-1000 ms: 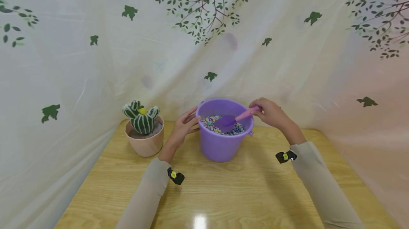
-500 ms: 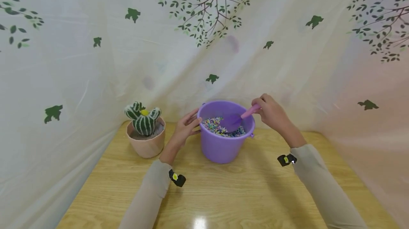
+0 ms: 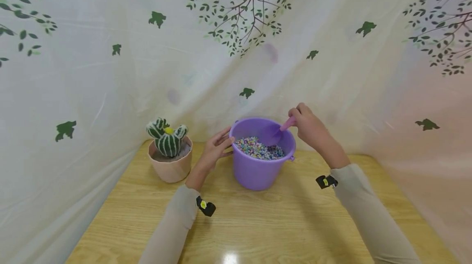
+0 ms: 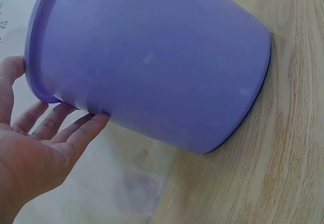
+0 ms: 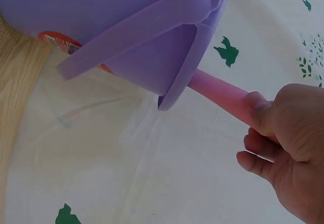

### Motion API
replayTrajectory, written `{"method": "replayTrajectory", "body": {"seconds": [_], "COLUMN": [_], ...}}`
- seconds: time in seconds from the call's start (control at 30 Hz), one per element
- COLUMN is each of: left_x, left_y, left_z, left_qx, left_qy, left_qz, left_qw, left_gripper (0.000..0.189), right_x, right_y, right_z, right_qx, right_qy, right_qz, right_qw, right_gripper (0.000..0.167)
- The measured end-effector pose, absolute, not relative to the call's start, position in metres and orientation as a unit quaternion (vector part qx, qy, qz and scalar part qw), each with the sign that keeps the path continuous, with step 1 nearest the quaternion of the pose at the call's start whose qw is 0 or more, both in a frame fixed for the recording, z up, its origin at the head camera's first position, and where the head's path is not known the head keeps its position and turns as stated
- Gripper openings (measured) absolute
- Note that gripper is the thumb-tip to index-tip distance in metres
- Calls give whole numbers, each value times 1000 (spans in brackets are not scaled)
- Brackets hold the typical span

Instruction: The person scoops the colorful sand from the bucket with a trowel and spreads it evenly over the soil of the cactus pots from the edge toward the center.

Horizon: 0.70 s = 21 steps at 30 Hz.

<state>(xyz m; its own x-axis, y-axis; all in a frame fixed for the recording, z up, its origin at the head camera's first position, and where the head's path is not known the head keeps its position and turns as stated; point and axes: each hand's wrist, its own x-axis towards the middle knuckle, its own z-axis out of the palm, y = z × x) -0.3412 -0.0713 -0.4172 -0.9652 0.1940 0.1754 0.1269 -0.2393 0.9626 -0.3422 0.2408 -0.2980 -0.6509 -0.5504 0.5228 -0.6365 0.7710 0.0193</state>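
Observation:
A purple bucket point(image 3: 254, 172) stands upright on the table, part-filled with small multicoloured beads point(image 3: 259, 149). My left hand point(image 3: 214, 149) rests against its left side. In the left wrist view the thumb touches the rim and the fairly straight fingers point(image 4: 88, 128) lie against the wall below it. My right hand point(image 3: 311, 129) holds a toy shovel by its pink handle point(image 5: 223, 97), pinched between thumb and fingers. The shovel's purple blade point(image 3: 271, 135) slopes down inside the bucket, at the right of the beads. Its tip is hard to make out.
A cactus point(image 3: 169, 143) in a peach pot point(image 3: 171, 170) stands left of my left hand. The bucket's handle point(image 5: 131, 32) hangs down its right side. Behind the wooden table point(image 3: 258, 223) hangs a pale curtain point(image 3: 206, 71) with leaf prints.
The shovel has been drawn up and back toward the bucket's right wall, and its handle is steeper. My right hand has risen slightly. My left hand stays at the bucket.

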Motion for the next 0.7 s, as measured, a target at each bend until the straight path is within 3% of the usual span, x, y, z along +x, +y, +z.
{"method": "replayTrajectory", "body": {"seconds": [0.27, 0.4, 0.53, 0.7], "left_x": [-340, -340, -340, -341], "left_y": [-69, -68, -68, -69], "left_z": [-418, -418, -419, -417], "left_qx": [125, 120, 116, 119], "left_qy": [619, 621, 620, 619], "left_qz": [775, 774, 775, 776], "left_qw": [25, 28, 34, 31], "left_gripper": [54, 54, 54, 53], "right_x": [-352, -357, -357, -353], "right_y": [243, 244, 244, 237], "right_z": [-305, -312, -315, -311], "right_qx": [308, 303, 272, 209], "right_qy": [-927, -927, -938, -963], "right_qz": [122, 120, 91, 25], "right_qw": [178, 187, 197, 171], "right_gripper": [20, 13, 16, 23]}}
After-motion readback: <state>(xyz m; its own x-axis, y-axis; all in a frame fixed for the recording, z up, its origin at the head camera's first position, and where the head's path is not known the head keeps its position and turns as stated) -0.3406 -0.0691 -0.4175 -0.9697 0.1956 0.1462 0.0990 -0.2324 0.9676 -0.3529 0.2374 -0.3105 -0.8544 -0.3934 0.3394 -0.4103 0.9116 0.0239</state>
